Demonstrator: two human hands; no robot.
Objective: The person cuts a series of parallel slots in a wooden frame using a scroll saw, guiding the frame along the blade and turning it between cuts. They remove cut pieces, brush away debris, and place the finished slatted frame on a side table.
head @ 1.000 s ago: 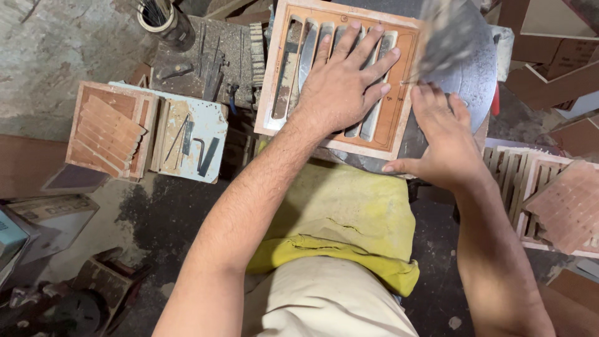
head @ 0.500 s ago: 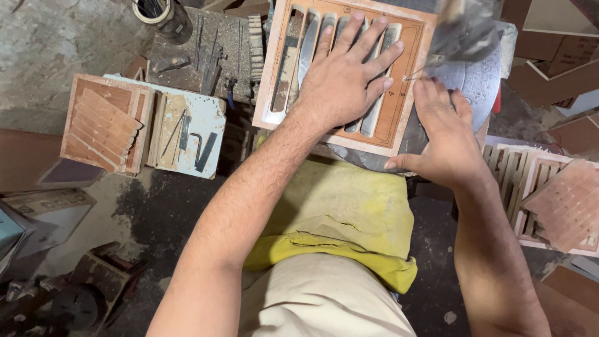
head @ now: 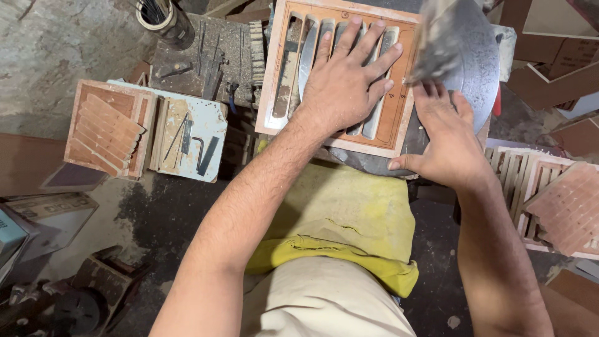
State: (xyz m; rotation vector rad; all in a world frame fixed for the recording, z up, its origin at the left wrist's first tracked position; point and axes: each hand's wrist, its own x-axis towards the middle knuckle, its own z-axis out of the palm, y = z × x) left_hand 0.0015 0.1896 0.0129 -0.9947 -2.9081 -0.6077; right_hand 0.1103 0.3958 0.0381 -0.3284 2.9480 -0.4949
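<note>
A wooden frame with upright slats (head: 399, 134) lies on a round grey metal disc (head: 480, 68) in front of me. My left hand (head: 343, 84) lies flat on the slats with its fingers spread, pressing the frame down. My right hand (head: 446, 140) rests at the frame's right edge, thumb stretched out toward me. Its fingertips reach up to a grey tool (head: 443, 37), too blurred by motion to make out. The grip itself is hidden by that blur.
On the left lie a wooden frame with slanted slats (head: 103, 128) and a pale blue board (head: 215, 128) bearing thin metal tools. A can of rods (head: 159, 19) stands at the back. More slatted frames (head: 549, 193) are stacked on the right. A yellow cloth (head: 337, 218) covers my lap.
The blurred grey tool has shifted a little by the frame's right edge. Both hands stay where they were.
</note>
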